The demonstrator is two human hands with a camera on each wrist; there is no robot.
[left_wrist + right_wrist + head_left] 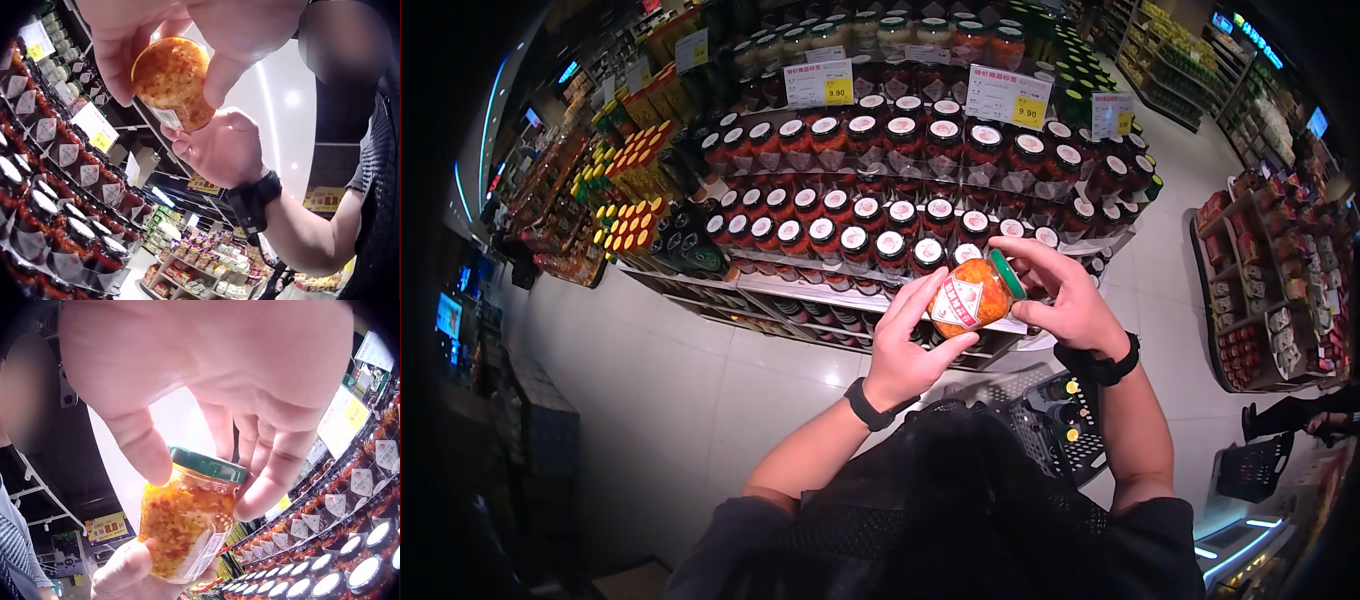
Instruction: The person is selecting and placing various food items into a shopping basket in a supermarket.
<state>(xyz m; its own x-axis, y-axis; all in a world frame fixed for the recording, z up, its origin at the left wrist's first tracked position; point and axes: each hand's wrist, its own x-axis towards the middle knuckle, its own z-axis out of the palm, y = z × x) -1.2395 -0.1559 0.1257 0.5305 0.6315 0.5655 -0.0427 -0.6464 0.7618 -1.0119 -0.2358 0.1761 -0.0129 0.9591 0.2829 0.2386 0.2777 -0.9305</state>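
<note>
Gripping jar [968, 298] | left hand [908, 345] base, right hand [1068, 298] lid [1006, 274] | axis tilted, lid roughly upper-right

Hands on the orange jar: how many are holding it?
2. The left hand grips the jar round its body from below; the right hand curls its fingers round the green lid. No further hand shows.

The right hand [206, 369] is running off the edge at twelve o'clock, its fingers [275, 478] covering part of the lid [209, 464]. Print on the jar [970, 297] is showing too small to read. At five o'clock, a torso [940, 500] is hiding part of the basket [1055, 430].
</note>
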